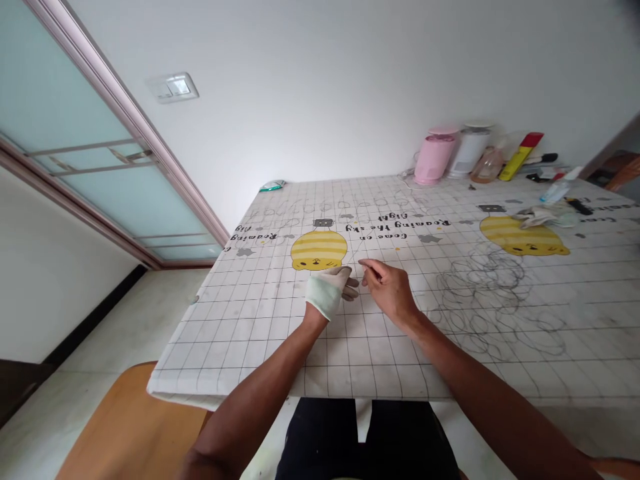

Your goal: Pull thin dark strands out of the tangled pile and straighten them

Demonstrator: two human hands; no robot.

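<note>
My left hand [336, 288], in a pale glove with grey fingertips, is closed over the middle of the table. Close by on its right, bare, is my right hand [387, 287], its thumb and index finger pinched together. A very thin strand [357, 251] shows faintly by the fingertips of both hands; its full run is too fine to follow. To the right of my right hand, a loose tangle of thin dark strands [480, 287] spreads over the checked tablecloth [260, 333]. Faint loops [325, 205] lie in a row near the table's back.
Along the wall stand a pink cylinder [435, 159], a white cylinder [469, 152], a bottle [487, 165] and a yellow can with a red cap [520, 157]. A crumpled glove [545, 215] and a spray bottle [560, 187] lie far right. A wooden chair [135, 427] stands left.
</note>
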